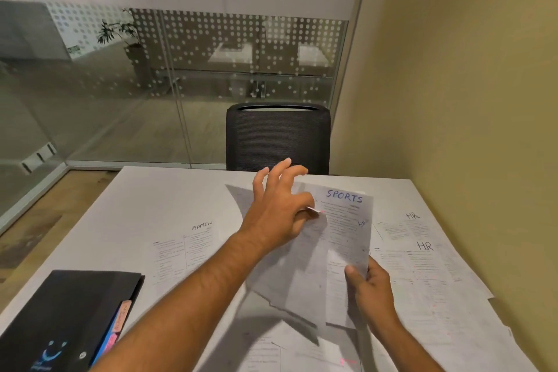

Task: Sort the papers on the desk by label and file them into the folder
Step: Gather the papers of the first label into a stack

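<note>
Head view shows both hands raised over the worktop [145, 196] with a small sheaf of papers between them. The right hand [370, 288] pinches the near right edge of the sheet headed SPORTS [347, 229], thumb on top, holding it tilted up off the worktop with its long axis running near to far. The left hand [280, 214] sits at the sheet's left edge, thumb and forefinger nipping what looks like a small pink tab [315, 211], the other fingers spread wide above it. A second, greyer sheet [287, 275] hangs behind the first; whether the left hand also bears it I cannot tell.

Sorted piles lie flat around: the ADMIN sheet [184, 248] to the left, two HR sheets [416, 238] to the right, more papers near. The black folder [69, 320] lies closed at the near left corner, coloured tabs at its edge, well apart from the held sheet and on the left hand's side. My judgement: filing this sheet means carrying it leftward and nearer, across the ADMIN sheet.
</note>
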